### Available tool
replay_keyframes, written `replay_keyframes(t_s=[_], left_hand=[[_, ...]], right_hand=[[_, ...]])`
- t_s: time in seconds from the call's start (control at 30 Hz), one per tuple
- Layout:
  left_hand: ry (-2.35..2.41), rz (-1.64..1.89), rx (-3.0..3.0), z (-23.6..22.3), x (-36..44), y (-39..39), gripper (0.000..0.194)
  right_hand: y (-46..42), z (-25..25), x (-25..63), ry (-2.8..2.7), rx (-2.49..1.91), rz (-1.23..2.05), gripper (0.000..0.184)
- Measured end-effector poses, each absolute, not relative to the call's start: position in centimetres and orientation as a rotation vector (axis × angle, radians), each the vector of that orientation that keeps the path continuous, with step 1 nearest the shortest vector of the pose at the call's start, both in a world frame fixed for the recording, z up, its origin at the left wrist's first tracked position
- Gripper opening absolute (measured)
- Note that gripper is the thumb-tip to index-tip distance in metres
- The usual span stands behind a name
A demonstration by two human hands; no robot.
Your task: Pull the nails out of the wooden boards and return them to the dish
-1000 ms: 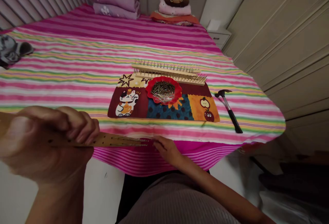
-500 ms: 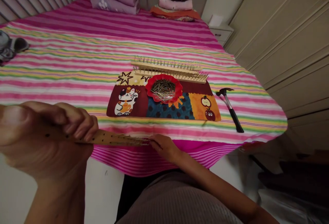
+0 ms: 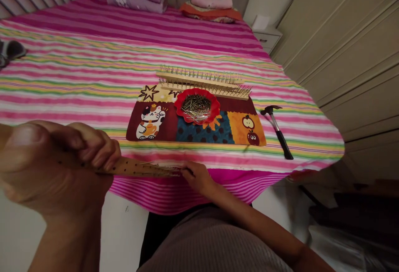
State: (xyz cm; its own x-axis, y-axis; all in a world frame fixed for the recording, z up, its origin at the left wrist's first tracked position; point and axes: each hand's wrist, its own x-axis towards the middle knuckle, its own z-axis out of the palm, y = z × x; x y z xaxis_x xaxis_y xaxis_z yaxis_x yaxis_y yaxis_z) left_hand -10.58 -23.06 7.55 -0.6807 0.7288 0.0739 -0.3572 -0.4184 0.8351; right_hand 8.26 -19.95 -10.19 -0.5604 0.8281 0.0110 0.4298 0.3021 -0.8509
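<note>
At the near left, the left hand is wrapped firmly around a long, flat, light-brown wooden strip with small dark holes, held up off the bed and pointing right. The fist sits well behind the thin silvery nails crowding the strip's right end, probably so that end is free to reach and the points are away from the palm.

Farther off, a multicoloured patchwork-print mat lies on the striped cloth, seemingly as a firm base. On it sits a red, scallop-rimmed bowl of loose metal nails, likely gathered there against scattering. Near the middle, the right hand has its bent fingers at the nail tips; whether they pinch one, I cannot tell.

Beyond the bowl, two pale wooden strips lie side by side with their nails standing up, presumably to spare the cloth. At right, a black-handled metal claw hammer lies on the cloth, beside the mat, handle nearward, perhaps for easy grasping.
</note>
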Motion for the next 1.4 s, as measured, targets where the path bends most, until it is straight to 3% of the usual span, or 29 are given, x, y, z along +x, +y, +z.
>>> replay_keyframes(t_s=[0.1, 0.67, 0.9, 1.13, 1.4], left_hand=[[1.196, 2.080, 0.998, 6.9, -11.1, -22.9, 0.040], [1.164, 2.065, 0.958, 6.7, -11.3, -22.4, 0.041], [1.265, 2.087, 0.857, 7.4, -10.3, -22.6, 0.038], [1.215, 2.097, 0.961, 7.3, -10.5, -22.5, 0.033], [1.273, 2.070, 0.869, 7.4, -10.7, -22.6, 0.040]], right_hand=[[-20.0, -10.4, 8.2, -2.049, -1.177, 1.204, 0.016], [-18.7, -9.9, 9.2, -2.003, -1.338, 1.153, 0.016], [-20.6, -9.3, 8.4, -2.208, -1.105, 1.216, 0.011], [-20.9, -9.6, 8.0, -2.219, -1.162, 1.165, 0.013], [-20.2, -9.7, 9.0, -2.160, -1.290, 1.112, 0.016]])
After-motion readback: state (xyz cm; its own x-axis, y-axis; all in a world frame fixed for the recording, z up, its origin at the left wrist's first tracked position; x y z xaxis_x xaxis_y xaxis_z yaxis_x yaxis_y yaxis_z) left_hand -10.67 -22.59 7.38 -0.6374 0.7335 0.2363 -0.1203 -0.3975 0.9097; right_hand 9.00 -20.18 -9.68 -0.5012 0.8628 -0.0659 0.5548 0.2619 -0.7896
